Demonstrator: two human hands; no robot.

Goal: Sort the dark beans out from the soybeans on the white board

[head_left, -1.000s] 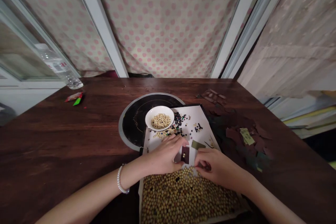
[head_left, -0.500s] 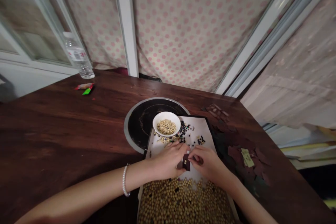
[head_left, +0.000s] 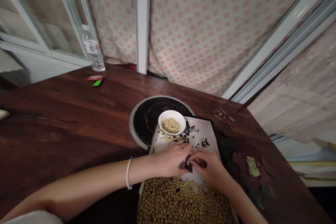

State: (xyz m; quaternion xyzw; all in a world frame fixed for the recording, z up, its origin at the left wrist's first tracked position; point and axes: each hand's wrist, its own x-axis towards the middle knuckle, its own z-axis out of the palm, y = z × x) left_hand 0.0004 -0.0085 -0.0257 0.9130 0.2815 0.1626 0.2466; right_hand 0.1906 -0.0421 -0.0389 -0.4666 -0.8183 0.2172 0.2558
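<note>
Your left hand and right hand both pinch the dark card scrap, fingers closed. Soybean pile just beside it, same tray.

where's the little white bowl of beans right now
In the head view, the white bowl sits beyond the left hand holding a dark card, at the far left corner of the white tray, overlapping the round black disc.
</note>
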